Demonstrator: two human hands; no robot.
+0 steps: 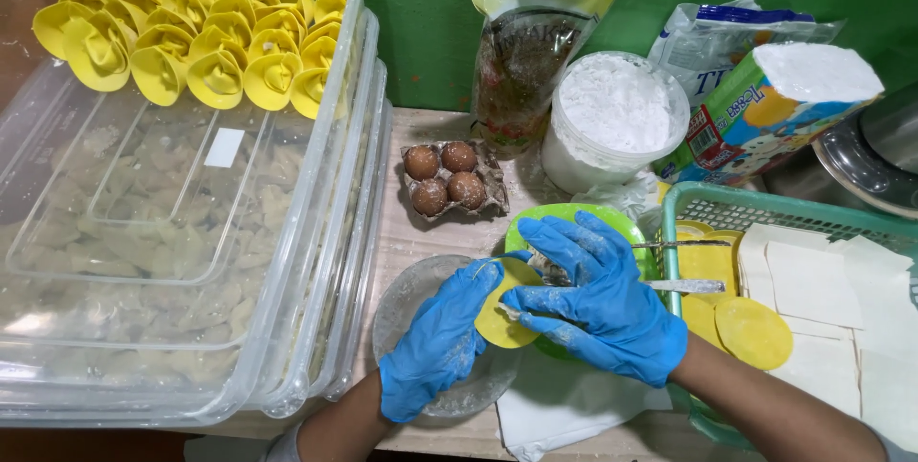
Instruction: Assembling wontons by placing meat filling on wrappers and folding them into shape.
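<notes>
Folding a yellow wrapper [502, 323], the left hand [438, 345] cradles it while the right hand [598, 299] has its fingers [535, 302] curled closed on the edge; pinching likely follows.

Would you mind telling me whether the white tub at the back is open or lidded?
Open. The white tub stands upright with no lid on it, and white powder shows nearly up to its rim.
</notes>
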